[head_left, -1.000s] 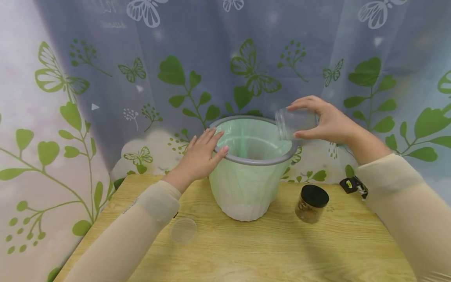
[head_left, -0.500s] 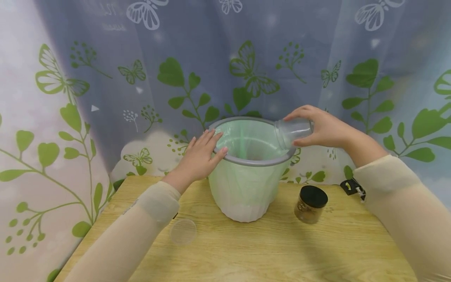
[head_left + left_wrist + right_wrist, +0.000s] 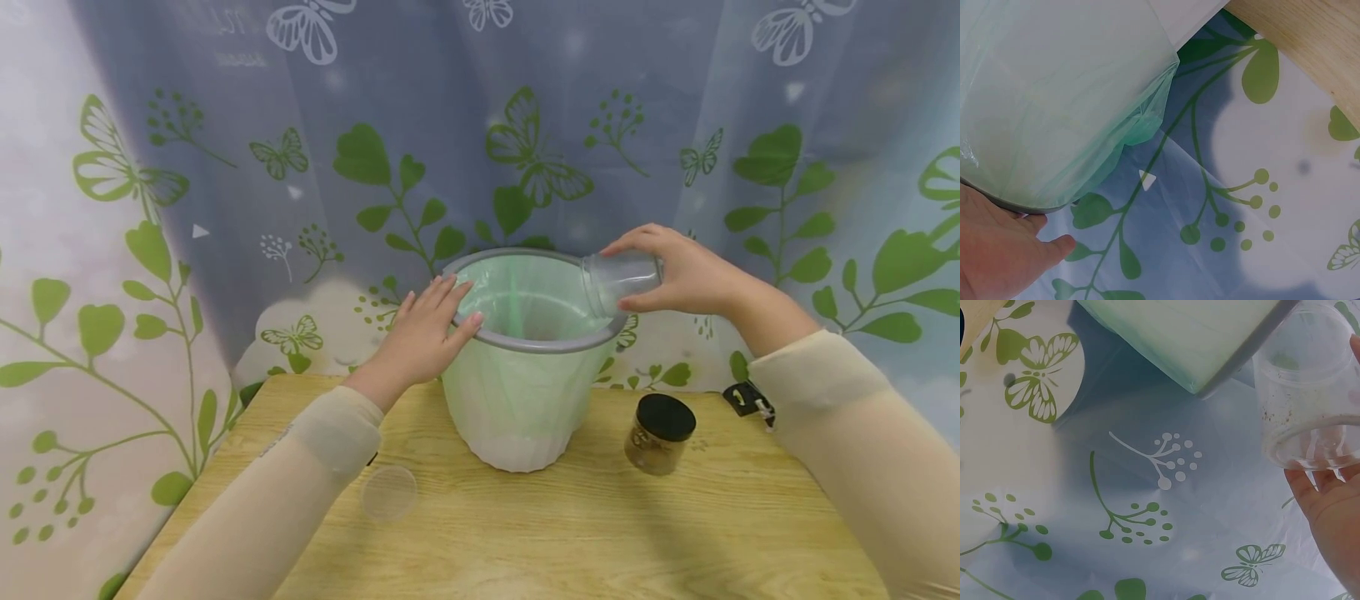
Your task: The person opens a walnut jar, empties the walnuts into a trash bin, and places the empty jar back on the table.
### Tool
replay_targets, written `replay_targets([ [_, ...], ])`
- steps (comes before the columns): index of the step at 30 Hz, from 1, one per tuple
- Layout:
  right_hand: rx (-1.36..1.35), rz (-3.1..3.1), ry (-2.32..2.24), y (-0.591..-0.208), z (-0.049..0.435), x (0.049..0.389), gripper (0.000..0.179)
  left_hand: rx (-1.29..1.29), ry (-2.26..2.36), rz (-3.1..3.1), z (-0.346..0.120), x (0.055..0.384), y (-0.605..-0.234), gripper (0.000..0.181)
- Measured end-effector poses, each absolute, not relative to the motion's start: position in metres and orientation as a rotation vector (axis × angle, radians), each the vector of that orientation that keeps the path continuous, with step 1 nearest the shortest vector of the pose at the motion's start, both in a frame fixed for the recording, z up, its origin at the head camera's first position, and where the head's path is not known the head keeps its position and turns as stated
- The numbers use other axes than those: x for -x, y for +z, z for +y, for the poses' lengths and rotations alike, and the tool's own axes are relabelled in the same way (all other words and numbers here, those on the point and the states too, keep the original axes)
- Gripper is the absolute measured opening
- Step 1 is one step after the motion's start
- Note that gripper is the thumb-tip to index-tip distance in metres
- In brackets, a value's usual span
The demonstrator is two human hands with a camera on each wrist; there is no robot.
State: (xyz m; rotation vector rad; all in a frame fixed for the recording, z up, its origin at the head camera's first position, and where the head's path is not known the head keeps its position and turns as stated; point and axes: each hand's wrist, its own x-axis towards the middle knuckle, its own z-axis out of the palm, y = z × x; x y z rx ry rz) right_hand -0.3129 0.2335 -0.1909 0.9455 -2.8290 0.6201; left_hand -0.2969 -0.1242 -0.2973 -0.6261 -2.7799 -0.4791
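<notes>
Jar (image 3: 621, 281), clear, glossy (brown specks (image 3: 1279, 416) near base (image 3: 1277, 444)), tipped nearly sideways

Cream-sleeved left arm (image 3: 277, 500) slants from near left toward far middle. Bare left hand (image 3: 427, 333): back up, fingers extended far and right, thumb spread apart on the near side. Cream-sleeved right arm (image 3: 862, 442) reaches in from near right. Bare right hand (image 3: 686, 271): pointing left, fingers and thumb curved, gripping.
</notes>
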Motion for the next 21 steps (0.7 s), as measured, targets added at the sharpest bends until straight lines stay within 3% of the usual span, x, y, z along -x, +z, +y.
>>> replay_targets([
  [21,-0.887,-2.841,0.627,-0.1923,0.2414,0.3141,0.068,0.629,-0.474,-2.775,-0.1229,0.2978,-0.2978,0.073],
])
